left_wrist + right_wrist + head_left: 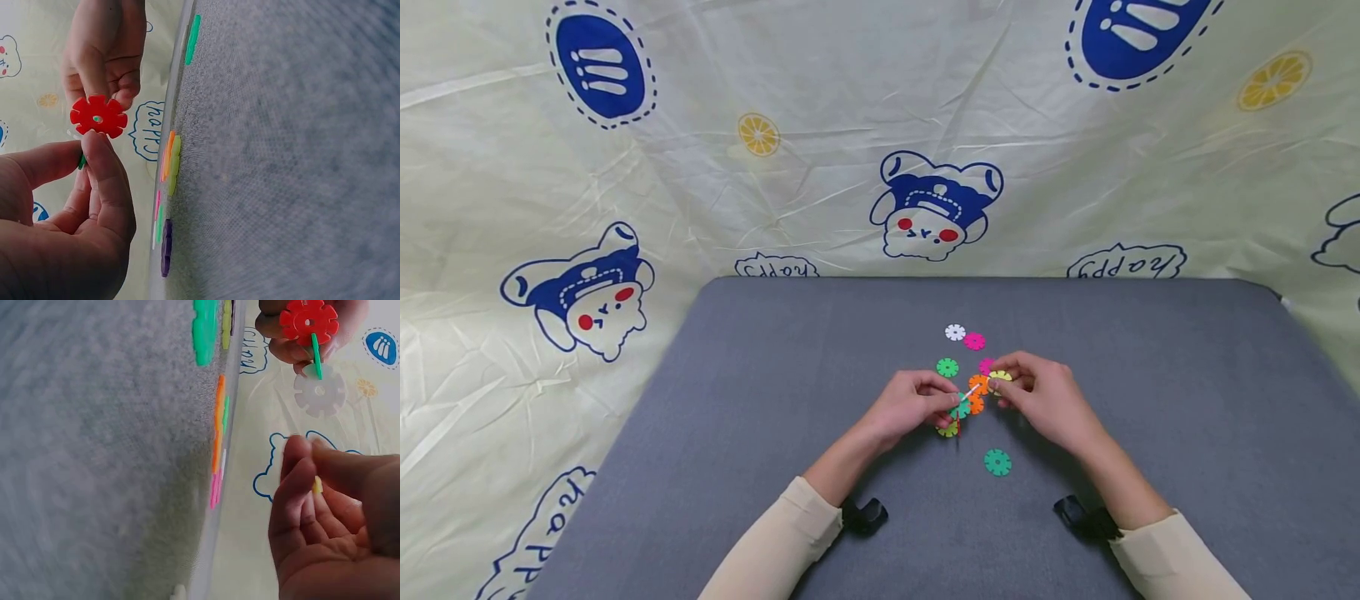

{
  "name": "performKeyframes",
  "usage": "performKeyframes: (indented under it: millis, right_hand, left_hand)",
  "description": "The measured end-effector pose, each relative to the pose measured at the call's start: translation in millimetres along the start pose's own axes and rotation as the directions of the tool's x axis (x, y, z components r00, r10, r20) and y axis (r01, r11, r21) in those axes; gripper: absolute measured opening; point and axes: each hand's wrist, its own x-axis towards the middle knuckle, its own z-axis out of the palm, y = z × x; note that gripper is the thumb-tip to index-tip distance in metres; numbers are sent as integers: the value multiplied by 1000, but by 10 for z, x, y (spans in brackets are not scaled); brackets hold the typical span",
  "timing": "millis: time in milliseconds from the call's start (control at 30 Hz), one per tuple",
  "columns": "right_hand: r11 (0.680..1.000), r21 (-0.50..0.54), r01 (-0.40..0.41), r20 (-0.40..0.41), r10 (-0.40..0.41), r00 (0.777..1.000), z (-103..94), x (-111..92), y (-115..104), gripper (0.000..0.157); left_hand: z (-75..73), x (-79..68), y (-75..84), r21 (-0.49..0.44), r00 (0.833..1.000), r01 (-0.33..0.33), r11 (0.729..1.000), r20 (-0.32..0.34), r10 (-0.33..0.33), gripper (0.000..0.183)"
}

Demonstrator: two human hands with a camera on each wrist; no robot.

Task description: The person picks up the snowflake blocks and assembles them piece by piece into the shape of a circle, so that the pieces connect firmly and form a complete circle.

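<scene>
Between thumb and fingertips, my left hand (912, 403) holds a small joined group of notched plastic discs. The group has a green disc (961, 407), a red disc (105, 117) and a white disc (320, 391), slotted together at angles. My right hand (1047, 392) pinches a yellow disc (1000, 380) just to the right of that group. In the right wrist view the right fingers cover most of the yellow disc, and the white disc stands just beyond their tips. Both hands are close together above the table.
Loose discs lie flat on the grey table (775, 417): a white one (955, 332), a pink one (974, 341), a light green one (947, 367), orange ones (976, 405), a yellow-green one (948, 430) and a teal one (997, 462). A purple disc (166, 248) shows in the left wrist view.
</scene>
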Motion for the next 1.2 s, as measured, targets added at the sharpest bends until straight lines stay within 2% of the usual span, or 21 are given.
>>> performKeyframes:
  millis: [100, 233, 367, 633, 900, 1200]
  right_hand:
    - [994, 111, -17, -1, 18, 1000, -3, 14, -11, 27]
    - [965, 255, -64, 26, 59, 998, 3, 16, -35, 32]
    - [941, 327, -85, 49, 73, 996, 14, 3, -56, 30]
    - [953, 299, -46, 33, 38, 999, 34, -7, -54, 31]
    - [949, 310, -60, 31, 53, 998, 34, -3, -50, 27]
    - [955, 286, -74, 53, 61, 997, 57, -1, -44, 31]
  left_hand:
    - [-7, -2, 0, 10, 1000, -3, 1000, 7, 3, 13]
    - [-12, 2, -8, 20, 1000, -10, 1000, 13, 10, 14]
    - [-6, 7, -14, 16, 1000, -13, 1000, 8, 13, 14]
    - [2, 1, -4, 16, 1000, -7, 1000, 6, 7, 13]
    - [6, -17, 20, 24, 1000, -2, 1000, 17, 1, 15]
    - [14, -1, -5, 60, 1000, -11, 998, 19, 10, 14]
